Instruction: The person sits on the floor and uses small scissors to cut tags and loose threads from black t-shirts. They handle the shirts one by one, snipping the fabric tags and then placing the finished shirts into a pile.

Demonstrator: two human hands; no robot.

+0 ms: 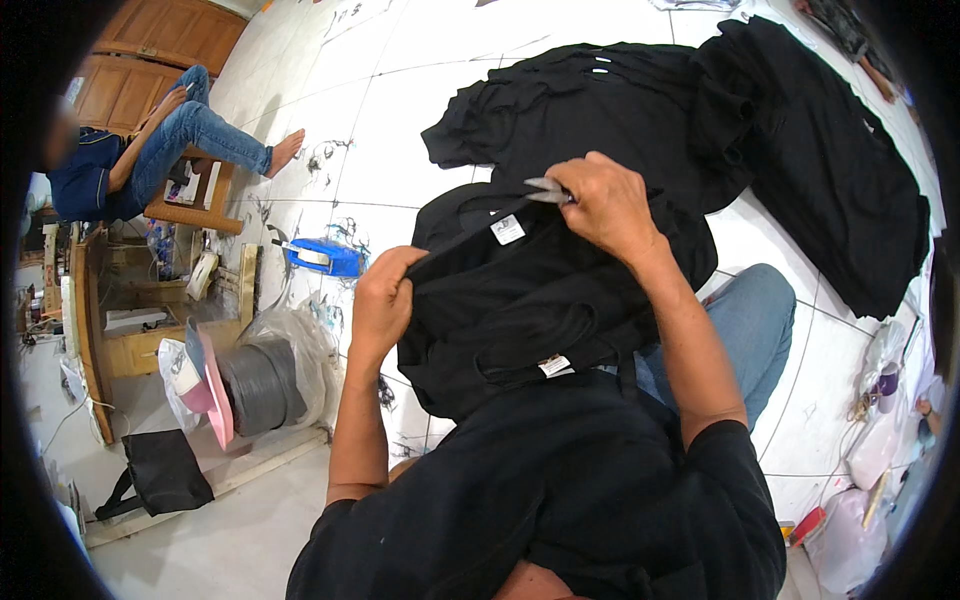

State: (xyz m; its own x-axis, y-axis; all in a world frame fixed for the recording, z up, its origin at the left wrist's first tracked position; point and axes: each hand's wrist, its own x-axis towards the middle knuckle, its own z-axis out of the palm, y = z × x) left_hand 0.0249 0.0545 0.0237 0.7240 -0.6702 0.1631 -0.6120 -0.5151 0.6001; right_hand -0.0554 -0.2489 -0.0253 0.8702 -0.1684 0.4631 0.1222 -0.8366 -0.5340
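Note:
Stretched between both hands is the edge of a black garment [480, 262], probably a T-shirt, with a white label [507, 229] inside it. My left hand [384, 300] pinches the edge at its left end. In my right hand [606, 202] are thread snips [547, 190], blades pointing left, while the fingers also seem to grip the cloth. Another black garment, its neckline bearing a white label [556, 367], lies across my lap. Beyond my hands, black T-shirts [600, 112] lie overlapped on the tiles, and more black cloth [832, 165] extends to the right.
A blue tape dispenser [326, 257] sits on the white tiled floor [405, 112] among thread scraps. Left of me are a plastic-wrapped grey roll [266, 386], a black bag [166, 472] and a wooden frame [94, 337]. A person in jeans [202, 135] sits at upper left. Plastic bags [851, 536] lie at right.

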